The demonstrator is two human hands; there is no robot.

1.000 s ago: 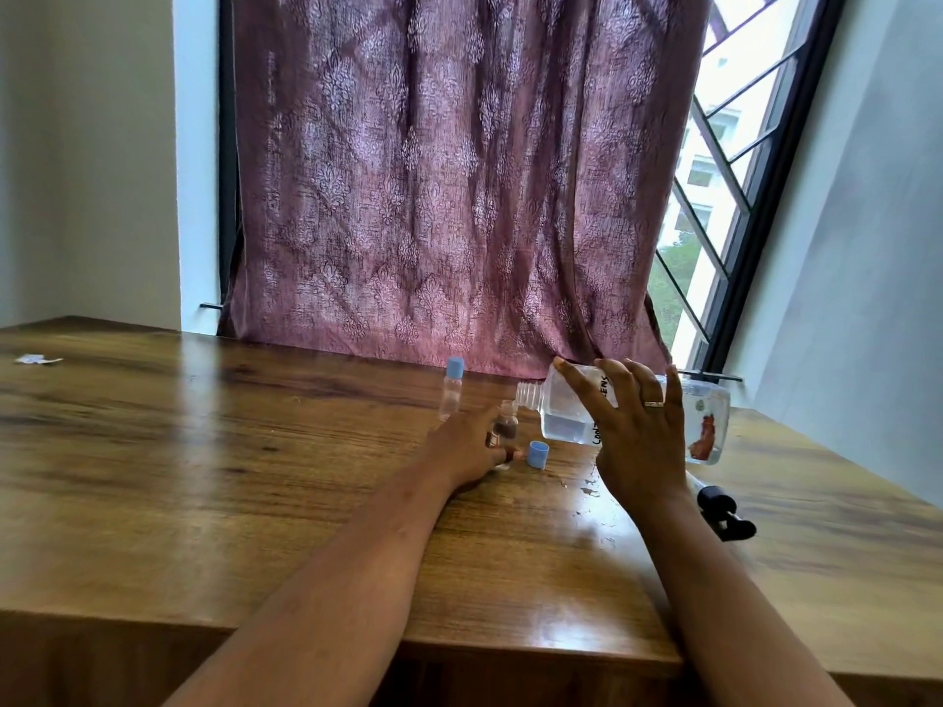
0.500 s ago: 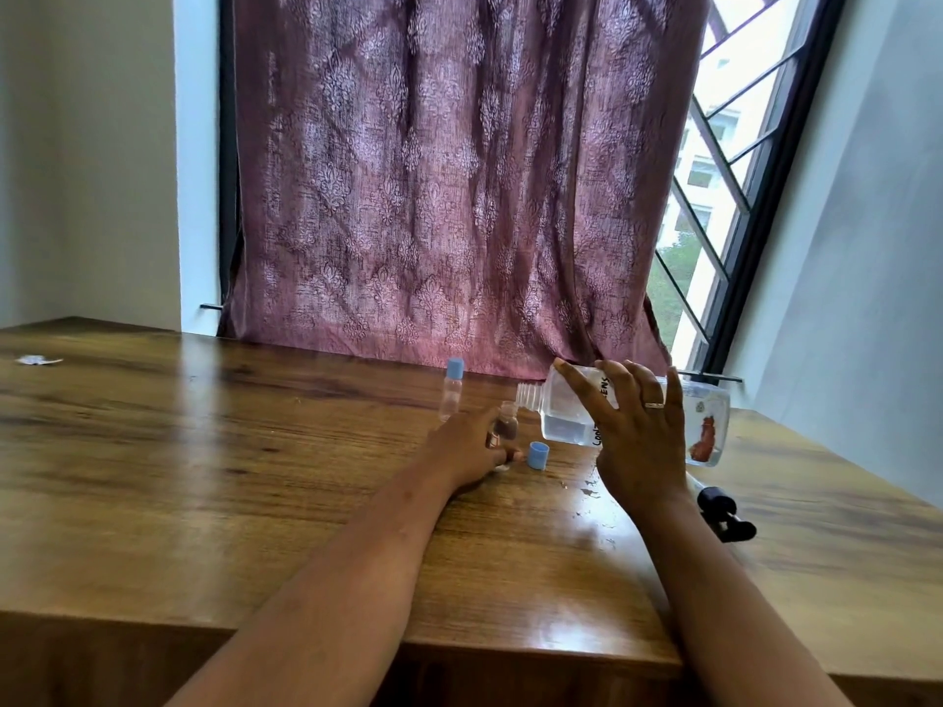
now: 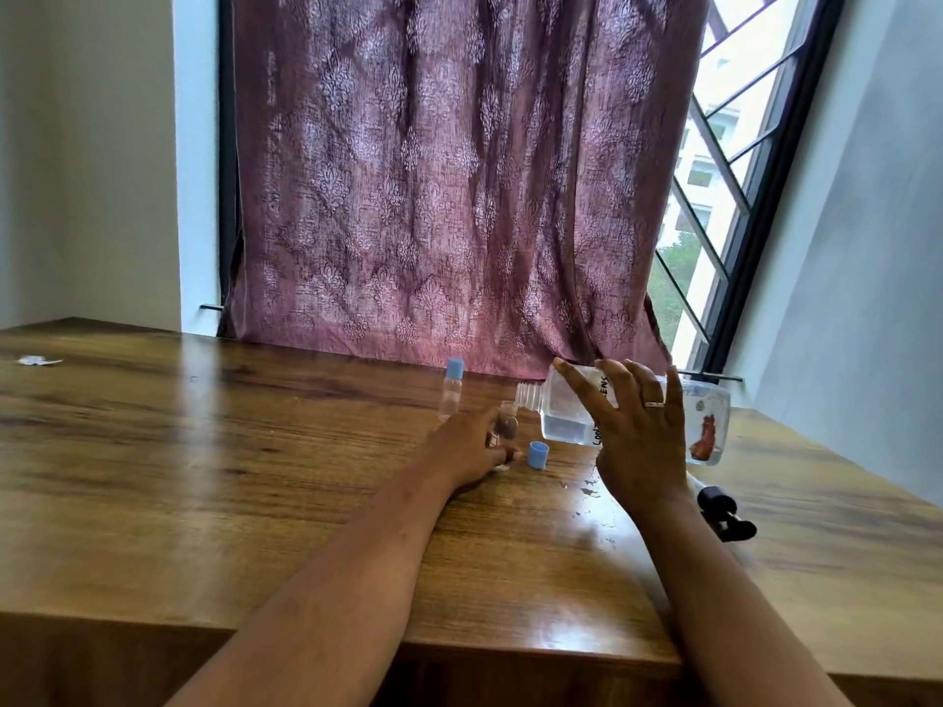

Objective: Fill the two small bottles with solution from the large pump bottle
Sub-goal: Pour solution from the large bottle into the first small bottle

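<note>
Tipping nearly horizontal above the table, the large bottle (image 3: 571,418) has its threaded neck aimed left, just over the mouth of an open small bottle (image 3: 506,426). Clear liquid pools in its low side; pump's off. R hand (image 3: 640,441) wraps the body from the near side w/ fingers spread wide over the top, ring on one finger. L hand (image 3: 472,446) curls around the small bottle, which stands upright on the wooden table (image 3: 255,477); fingers partly hide it, so fill level can't be read. Loose blue cap (image 3: 538,455) lies just right of that hand. 2nd small bottle (image 3: 451,395), capped blue, stands upright behind and left. Black pump head (image 3: 724,512) lies on the table by the R wrist. Patterned curtain (image 3: 449,186) hangs behind.
</note>
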